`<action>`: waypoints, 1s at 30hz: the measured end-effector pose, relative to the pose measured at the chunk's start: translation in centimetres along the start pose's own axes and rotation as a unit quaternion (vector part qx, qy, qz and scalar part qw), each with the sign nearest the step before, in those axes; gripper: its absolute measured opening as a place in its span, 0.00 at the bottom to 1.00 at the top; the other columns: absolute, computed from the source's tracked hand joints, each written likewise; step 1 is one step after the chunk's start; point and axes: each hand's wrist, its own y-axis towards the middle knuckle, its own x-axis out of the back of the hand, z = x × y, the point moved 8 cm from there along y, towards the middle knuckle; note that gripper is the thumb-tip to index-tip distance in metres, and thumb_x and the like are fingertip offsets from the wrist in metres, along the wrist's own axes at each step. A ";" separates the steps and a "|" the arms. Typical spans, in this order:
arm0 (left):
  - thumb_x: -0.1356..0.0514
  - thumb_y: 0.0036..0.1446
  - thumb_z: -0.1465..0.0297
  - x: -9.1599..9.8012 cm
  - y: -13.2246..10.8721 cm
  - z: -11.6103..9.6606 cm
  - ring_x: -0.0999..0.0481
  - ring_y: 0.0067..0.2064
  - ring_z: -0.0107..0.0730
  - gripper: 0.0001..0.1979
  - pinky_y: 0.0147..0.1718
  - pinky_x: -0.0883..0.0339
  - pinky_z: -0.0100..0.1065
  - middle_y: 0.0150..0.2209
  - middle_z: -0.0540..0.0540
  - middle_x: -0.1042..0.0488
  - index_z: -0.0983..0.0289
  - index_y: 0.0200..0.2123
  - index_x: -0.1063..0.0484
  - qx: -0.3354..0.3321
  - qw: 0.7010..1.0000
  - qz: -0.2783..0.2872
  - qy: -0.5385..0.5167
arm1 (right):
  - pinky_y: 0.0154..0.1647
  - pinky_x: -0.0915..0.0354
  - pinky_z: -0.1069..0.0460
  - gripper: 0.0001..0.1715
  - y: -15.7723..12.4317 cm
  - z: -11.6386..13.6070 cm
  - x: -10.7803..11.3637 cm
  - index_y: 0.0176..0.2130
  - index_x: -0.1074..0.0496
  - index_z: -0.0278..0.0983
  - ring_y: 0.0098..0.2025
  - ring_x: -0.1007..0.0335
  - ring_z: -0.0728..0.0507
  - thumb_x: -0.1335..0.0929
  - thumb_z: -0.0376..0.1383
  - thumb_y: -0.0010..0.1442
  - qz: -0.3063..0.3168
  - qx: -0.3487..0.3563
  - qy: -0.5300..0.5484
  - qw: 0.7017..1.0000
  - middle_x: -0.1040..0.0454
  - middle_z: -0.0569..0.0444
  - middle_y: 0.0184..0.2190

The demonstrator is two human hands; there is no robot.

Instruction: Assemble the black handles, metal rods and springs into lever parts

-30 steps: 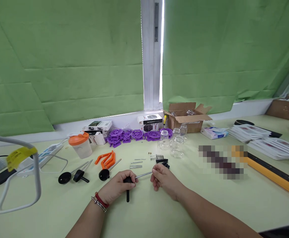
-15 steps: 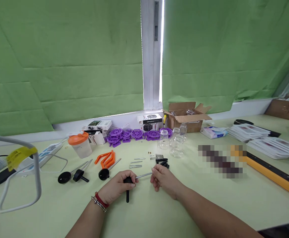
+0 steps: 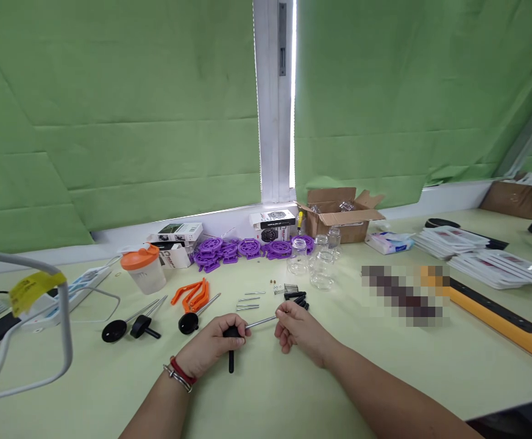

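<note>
"Holding what in our left hand (image 3: 211,346)?"

"The black handled part (image 3: 231,361); our fingers curl around its top, and its handle sticks out toward us."

"And our right hand (image 3: 303,334)?"

"Pinching the far end of the metal rod (image 3: 261,321), which runs between our hands over the table (image 3: 266,396) (our fingertips hide its tip). Coil springs (image 3: 286,289) lie just beyond."

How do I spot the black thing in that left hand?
On the pale green table, find the left hand wearing a red bracelet. It holds the black piece, whose metal rod reaches the right hand. Three similar black pieces lie leftward; only this one is held.
</note>
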 end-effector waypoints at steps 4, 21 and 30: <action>0.40 0.48 0.72 0.0 0.0 0.1 0.33 0.43 0.34 0.05 0.42 0.41 0.34 0.37 0.54 0.29 0.64 0.30 0.33 0.000 1.000 -0.001 -0.005 | 0.21 0.38 0.53 0.13 0.0 0.1 0.0 0.34 0.42 0.39 0.20 0.37 0.51 0.36 0.45 0.55 0.006 0.009 -0.015 1.000 0.32 0.59 0.23; 0.40 0.48 0.72 0.0 0.1 0.0 0.33 0.41 0.33 0.05 0.42 0.41 0.34 0.37 0.54 0.28 0.65 0.31 0.33 0.002 1.000 0.000 0.005 | 0.22 0.38 0.53 0.17 0.3 -0.4 0.0 0.31 0.42 0.38 0.21 0.36 0.51 0.40 0.48 0.59 0.016 0.012 -0.022 1.000 0.32 0.57 0.25; 0.40 0.48 0.72 0.0 0.1 0.3 0.34 0.41 0.32 0.05 0.41 0.41 0.33 0.37 0.54 0.28 0.65 0.31 0.33 0.000 1.000 0.002 0.010 | 0.21 0.39 0.53 0.10 0.1 0.0 -0.2 0.33 0.43 0.38 0.21 0.37 0.51 0.40 0.42 0.59 0.020 0.002 -0.016 1.000 0.32 0.58 0.24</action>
